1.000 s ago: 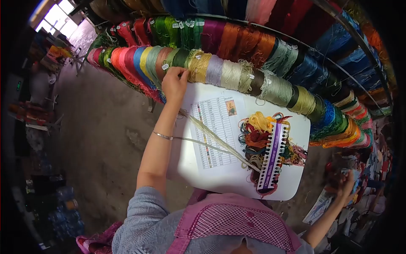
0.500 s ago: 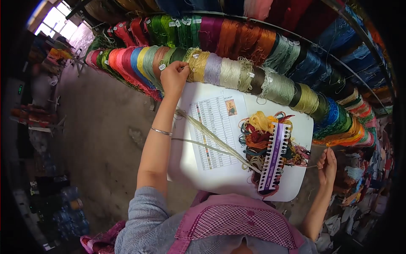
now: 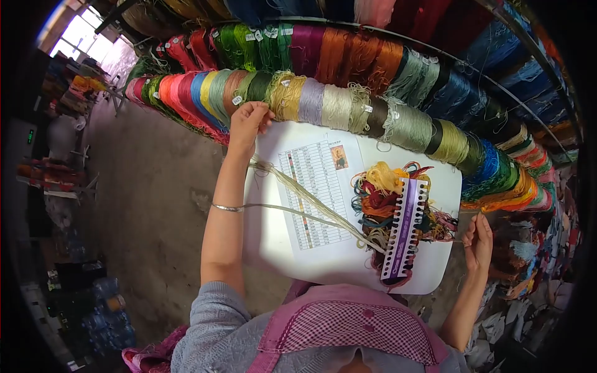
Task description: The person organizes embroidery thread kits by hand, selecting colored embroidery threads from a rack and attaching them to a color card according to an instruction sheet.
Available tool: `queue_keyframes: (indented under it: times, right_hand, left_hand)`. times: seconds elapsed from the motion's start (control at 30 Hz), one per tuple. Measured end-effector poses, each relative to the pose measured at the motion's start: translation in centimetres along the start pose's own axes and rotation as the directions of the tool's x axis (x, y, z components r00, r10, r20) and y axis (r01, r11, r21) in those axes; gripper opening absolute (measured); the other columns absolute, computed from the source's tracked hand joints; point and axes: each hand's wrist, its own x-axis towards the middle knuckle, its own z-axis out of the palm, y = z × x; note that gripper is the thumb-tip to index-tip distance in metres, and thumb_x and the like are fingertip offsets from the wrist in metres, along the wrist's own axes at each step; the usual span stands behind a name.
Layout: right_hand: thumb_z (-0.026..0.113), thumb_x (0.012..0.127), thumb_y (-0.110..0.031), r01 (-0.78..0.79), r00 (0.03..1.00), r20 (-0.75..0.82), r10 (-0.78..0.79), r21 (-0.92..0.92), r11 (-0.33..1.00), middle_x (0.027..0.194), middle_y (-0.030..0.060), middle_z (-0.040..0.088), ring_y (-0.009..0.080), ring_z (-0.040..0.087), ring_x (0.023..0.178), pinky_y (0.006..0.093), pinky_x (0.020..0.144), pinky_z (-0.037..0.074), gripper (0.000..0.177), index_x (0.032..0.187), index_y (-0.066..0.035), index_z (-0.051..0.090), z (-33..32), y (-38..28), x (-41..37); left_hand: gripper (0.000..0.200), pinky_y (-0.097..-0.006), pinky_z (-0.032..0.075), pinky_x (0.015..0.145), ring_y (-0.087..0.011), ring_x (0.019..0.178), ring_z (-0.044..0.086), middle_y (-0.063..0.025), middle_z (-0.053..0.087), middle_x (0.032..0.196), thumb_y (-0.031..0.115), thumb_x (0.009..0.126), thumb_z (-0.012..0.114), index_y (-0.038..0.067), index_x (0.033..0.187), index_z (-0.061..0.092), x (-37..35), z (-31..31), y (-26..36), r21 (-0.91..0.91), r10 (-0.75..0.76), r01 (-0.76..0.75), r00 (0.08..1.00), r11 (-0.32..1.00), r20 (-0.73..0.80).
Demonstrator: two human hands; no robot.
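Note:
My left hand [image 3: 250,123] is closed in a pinch just below the dark green skein [image 3: 259,87] and the yellow skein [image 3: 286,99] on the front bar. What sits between its fingertips is too small to make out. My right hand [image 3: 477,241] has its fingers bent together beyond the right edge of the white board [image 3: 429,273]. A thin thread runs to it from the punched thread card [image 3: 401,233], whose holes carry tufts of many colours. Long pale green threads [image 3: 305,194] stretch from the card across a printed colour chart [image 3: 317,217].
Several more skeins [image 3: 339,105] line the front bar, some with white tags. Behind them hang rows of orange skeins [image 3: 360,59] and blue ones. Wrapped bottles [image 3: 109,311] stand on the concrete floor [image 3: 149,205] at left. Loose skeins [image 3: 528,255] hang at right.
My left hand has moved slightly left and down, away from the yellow skein. My right hand has shifted a little to the left, with its fingers still drawn together.

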Motion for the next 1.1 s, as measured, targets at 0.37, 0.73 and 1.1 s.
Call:
queue_keyframes:
  times: [0.37,0.73,1.1]
  right_hand:
    - [0.055,0.099,-0.020,-0.056,0.990,0.131,0.051,0.032,0.998,0.066,-0.0028,0.051,0.0044,0.039,0.052,0.0186,0.046,0.029,0.014,0.093,-0.008,0.058,1.7,1.5,-0.3]
    - [0.053,0.100,-0.019,-0.049,0.991,0.126,0.044,0.042,0.998,0.066,-0.0022,0.051,0.0041,0.037,0.051,0.0192,0.045,0.028,0.015,0.092,-0.007,0.058,1.7,2.1,-0.8]
    - [0.053,0.100,-0.018,-0.070,0.989,0.131,0.063,0.047,0.996,0.066,-0.0023,0.049,0.0045,0.036,0.052,0.0191,0.045,0.027,0.015,0.091,-0.008,0.057,2.3,2.2,-1.0]
  left_hand:
    - [0.015,-0.0340,0.048,0.059,-0.0192,0.058,0.062,-0.0064,0.063,0.062,0.025,0.077,0.073,0.010,0.082,0.075,1.2,1.0,0.2,0.708,0.359,-0.178,0.927,0.684,-0.114]
    - [0.015,-0.0373,0.051,0.064,-0.0251,0.064,0.066,-0.0098,0.067,0.067,0.024,0.076,0.071,0.011,0.083,0.076,2.2,2.0,0.1,0.856,0.459,-0.144,0.881,0.497,-0.118]
    - [0.007,-0.0218,0.027,0.042,-0.0026,0.046,0.038,0.0058,0.050,0.058,0.008,0.077,0.072,0.003,0.078,0.068,2.2,0.6,0.4,0.146,-0.069,0.092,0.986,0.985,-0.155]
